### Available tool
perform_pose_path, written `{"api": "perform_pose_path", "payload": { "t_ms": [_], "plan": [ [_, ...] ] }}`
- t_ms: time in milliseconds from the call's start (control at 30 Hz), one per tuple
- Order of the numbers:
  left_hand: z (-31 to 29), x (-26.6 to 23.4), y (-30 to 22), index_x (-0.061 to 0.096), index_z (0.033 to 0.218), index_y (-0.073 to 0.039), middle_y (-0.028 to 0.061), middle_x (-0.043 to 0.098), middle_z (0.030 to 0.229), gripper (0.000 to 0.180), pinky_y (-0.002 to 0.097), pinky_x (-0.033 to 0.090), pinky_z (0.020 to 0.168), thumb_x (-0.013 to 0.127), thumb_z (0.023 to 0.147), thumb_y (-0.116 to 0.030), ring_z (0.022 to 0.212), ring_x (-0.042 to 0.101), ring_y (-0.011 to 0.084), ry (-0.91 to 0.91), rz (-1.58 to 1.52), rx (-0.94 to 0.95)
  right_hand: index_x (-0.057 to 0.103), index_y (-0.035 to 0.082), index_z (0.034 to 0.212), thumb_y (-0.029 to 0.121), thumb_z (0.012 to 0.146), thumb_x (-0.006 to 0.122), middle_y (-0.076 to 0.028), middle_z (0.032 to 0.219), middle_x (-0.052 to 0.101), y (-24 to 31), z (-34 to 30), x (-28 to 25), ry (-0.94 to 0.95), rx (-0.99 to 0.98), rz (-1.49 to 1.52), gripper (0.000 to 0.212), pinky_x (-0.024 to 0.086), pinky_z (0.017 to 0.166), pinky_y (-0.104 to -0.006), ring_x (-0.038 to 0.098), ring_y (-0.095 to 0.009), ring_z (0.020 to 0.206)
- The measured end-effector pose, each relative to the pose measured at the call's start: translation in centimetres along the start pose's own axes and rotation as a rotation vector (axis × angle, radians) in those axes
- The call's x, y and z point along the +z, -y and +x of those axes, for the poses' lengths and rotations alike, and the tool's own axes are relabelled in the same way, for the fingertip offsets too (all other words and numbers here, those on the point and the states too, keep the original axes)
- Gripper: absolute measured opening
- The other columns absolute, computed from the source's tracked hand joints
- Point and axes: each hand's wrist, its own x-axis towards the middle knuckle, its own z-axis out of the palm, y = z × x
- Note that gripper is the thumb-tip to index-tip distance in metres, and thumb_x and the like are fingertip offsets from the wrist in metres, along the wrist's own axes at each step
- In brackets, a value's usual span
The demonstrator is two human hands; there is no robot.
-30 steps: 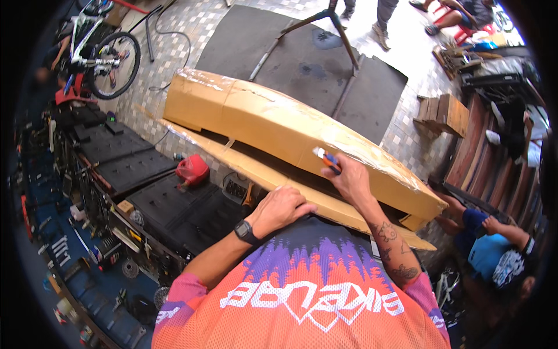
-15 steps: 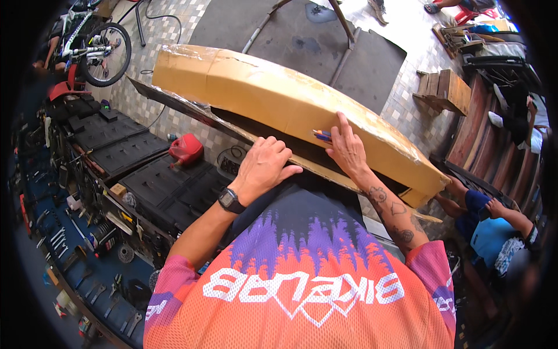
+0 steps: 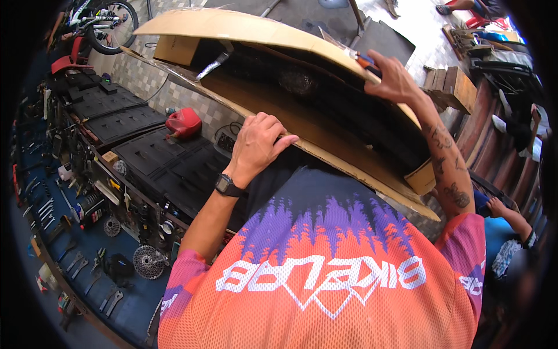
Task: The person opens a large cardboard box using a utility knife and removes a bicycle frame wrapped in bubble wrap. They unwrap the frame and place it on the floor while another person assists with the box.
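Note:
A long cardboard box [image 3: 232, 24] stands in front of me, its top gaping. Through the gap I see dark contents and a shiny clear-wrapped bulge [image 3: 299, 81]; the rest is in shadow. A strip of clear tape [image 3: 212, 67] hangs at the left of the opening. My left hand [image 3: 260, 145], wearing a black watch, grips the box's near edge, fingers over it and thumb along it. At the far flap, my right hand [image 3: 395, 78] is closed around a slim tool with an orange and dark blue handle [image 3: 367, 63]; its exact kind is unclear.
To the left are black cases [image 3: 107, 104], a red jug [image 3: 183, 123] and a blue tool bench [image 3: 110, 267] with wrenches and cassettes. A bicycle wheel [image 3: 113, 26] is far left. On the right are a wooden crate [image 3: 453, 87], wooden steps [image 3: 494, 145] and another person's arm [image 3: 508, 212].
The far flap has swung up and away, exposing the inside. My right hand has moved right and farther with the tool. My left hand stays on the near edge.

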Motion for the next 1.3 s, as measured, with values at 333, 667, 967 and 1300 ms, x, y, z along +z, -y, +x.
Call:
{"api": "perform_pose_path", "payload": {
  "t_ms": [333,667,967,1300],
  "plan": [
    [-0.1,0.3,-0.2,0.073,0.089,0.0,0.0205,0.072,0.086,0.027,0.0529,0.055,0.077,0.077,0.098,-0.025,0.086,0.07,0.0437,0.084,-0.005,-0.358,0.061,0.002,0.125,0.031,0.076,0.076,-0.027,0.087,0.072,0.1,0.6,-0.3,0.008,-0.032,-0.05,0.059,0.054,0.081,-0.0545,0.07,-0.049,0.084],
    [5.6,-2.3,6.6,0.064,0.14,-0.005,0.0245,0.053,0.152,0.058,0.0592,0.041,0.118,0.085,0.087,-0.018,0.144,0.047,0.0451,-0.125,0.662,-0.325,0.065,0.002,0.117,0.03,0.078,0.075,-0.025,0.085,0.072,0.2,1.2,-0.4,-0.005,0.006,-0.052,0.049,0.054,0.08,-0.0528,0.069,-0.046,0.083],
    [-5.7,3.1,9.1,-0.005,0.17,0.007,0.0407,0.009,0.174,0.119,0.0498,0.017,0.133,0.082,0.093,-0.019,0.163,0.016,0.0524,-0.654,-0.098,-0.972,0.062,0.001,0.099,0.029,0.068,0.074,-0.007,0.084,0.064,-5.1,5.3,-5.4,0.152,0.08,0.284,0.044,0.049,0.071,-0.0398,0.057,-0.024,0.073],
    [-11.2,7.9,11.4,-0.015,0.169,0.003,0.0461,0.018,0.168,0.114,0.052,0.032,0.127,0.068,0.105,-0.043,0.155,0.031,0.0575,-0.51,-0.005,-1.148,0.056,0.01,0.096,0.03,0.084,0.076,0.005,0.081,0.052,-16.3,9.6,-5.0,0.149,0.402,0.819,0.032,0.041,0.065,-0.0264,0.047,-0.007,0.07]
  ]
}}
